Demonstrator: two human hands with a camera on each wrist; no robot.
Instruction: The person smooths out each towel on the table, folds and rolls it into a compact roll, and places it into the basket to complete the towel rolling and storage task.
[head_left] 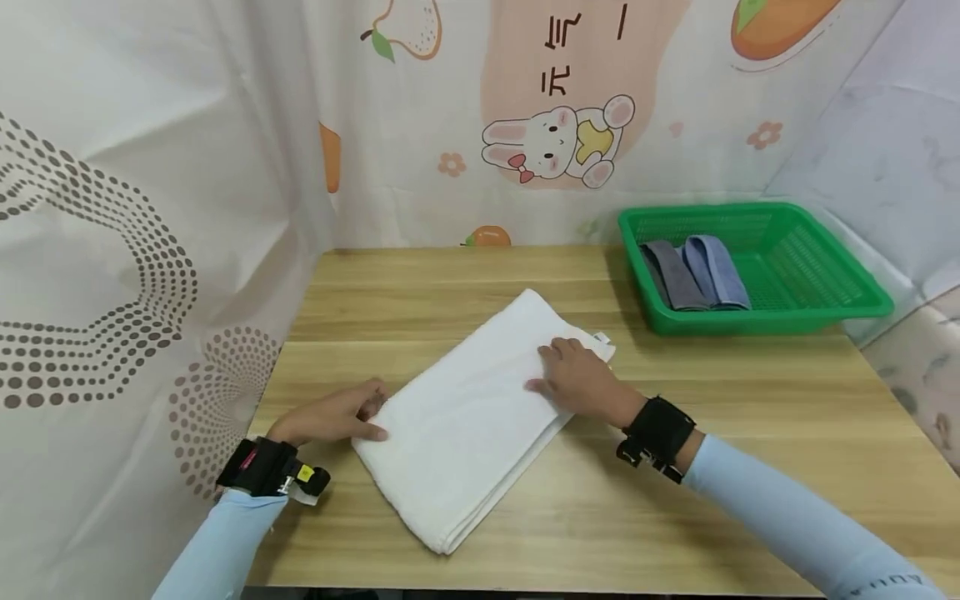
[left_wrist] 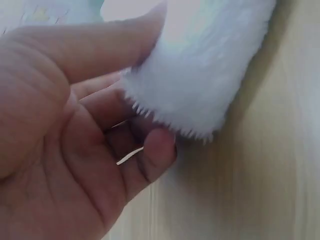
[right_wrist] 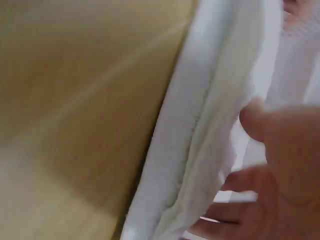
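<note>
A folded white towel lies slantwise on the wooden table, its folded layers visible along the near right side. My left hand pinches its left corner: in the left wrist view the thumb lies over the towel and fingers of the left hand reach beneath the fringed edge. On the far right part of the towel rests my right hand, fingers spread, close to a small white tag. The right wrist view has the right hand beside the layered towel edge.
A green plastic basket stands at the back right of the table. Inside it are a folded grey cloth and a folded blue cloth. Printed white curtains hang behind and at the left.
</note>
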